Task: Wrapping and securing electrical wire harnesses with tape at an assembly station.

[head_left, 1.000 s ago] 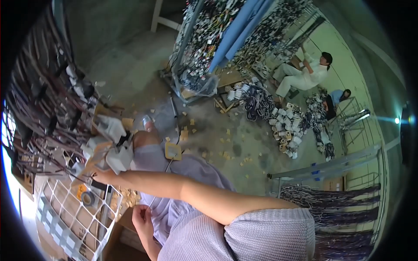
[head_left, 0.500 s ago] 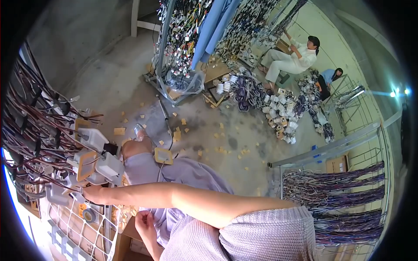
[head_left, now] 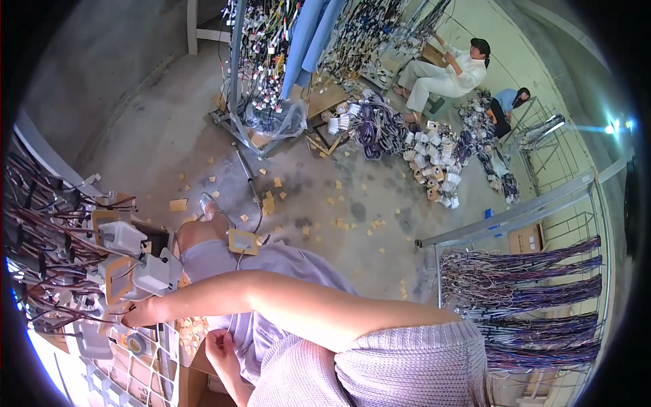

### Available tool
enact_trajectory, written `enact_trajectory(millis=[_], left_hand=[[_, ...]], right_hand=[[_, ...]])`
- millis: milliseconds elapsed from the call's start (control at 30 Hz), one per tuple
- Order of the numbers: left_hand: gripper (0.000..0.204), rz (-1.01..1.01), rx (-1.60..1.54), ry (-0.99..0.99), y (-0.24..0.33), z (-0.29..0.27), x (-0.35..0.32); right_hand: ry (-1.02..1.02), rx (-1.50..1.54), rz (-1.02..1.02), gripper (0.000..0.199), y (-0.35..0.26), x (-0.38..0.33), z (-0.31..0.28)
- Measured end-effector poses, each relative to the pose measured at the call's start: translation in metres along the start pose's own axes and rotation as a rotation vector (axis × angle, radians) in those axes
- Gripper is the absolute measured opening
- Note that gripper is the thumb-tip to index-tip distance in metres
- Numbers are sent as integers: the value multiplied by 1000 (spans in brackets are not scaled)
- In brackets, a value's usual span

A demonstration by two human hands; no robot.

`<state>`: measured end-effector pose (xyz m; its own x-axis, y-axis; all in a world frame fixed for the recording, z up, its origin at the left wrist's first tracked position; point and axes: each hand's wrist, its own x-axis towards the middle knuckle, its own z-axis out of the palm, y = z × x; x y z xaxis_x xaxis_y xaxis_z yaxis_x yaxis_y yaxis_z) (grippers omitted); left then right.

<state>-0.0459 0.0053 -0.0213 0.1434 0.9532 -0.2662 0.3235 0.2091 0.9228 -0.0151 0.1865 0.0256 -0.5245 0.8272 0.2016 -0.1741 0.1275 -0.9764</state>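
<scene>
My right arm reaches across to the left, where my right hand (head_left: 139, 312) is at a cluster of white plastic boxes with dark cables. Its fingers close by a small tan piece, and their tips are partly hidden. Just above the hand are a white box (head_left: 156, 273) and a tan-rimmed frame (head_left: 119, 279). Low by my lap, my left hand (head_left: 220, 344) has curled fingers; a thin pale line runs by its fingertips, and what they hold is unclear. On my knee lies a square white plate with a tan rim (head_left: 243, 242), its cable running down under my right arm.
Dark cables (head_left: 47, 230) hang at the left above white netting (head_left: 146, 376) with a tape roll (head_left: 137, 343). Tan paper scraps (head_left: 270, 203) litter the floor. Cable racks (head_left: 529, 298) stand at the right. Two people (head_left: 447, 74) sit at the back beside heaped cables (head_left: 376, 129).
The view has shifted slightly, so the room appears a little higher and further left. My right hand stays by the white boxes, with a tan piece now at its fingers. My left hand stays low.
</scene>
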Motion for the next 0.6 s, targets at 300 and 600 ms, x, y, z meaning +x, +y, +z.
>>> enact_trajectory(millis=[300,600], left_hand=[[4,14,1,-90,16,21,17],[4,16,-2,-70,18,23,14]], right_hand=[[126,-1018,-132,27,20,-2,-37],[86,-763,51,38,31,21,-18]])
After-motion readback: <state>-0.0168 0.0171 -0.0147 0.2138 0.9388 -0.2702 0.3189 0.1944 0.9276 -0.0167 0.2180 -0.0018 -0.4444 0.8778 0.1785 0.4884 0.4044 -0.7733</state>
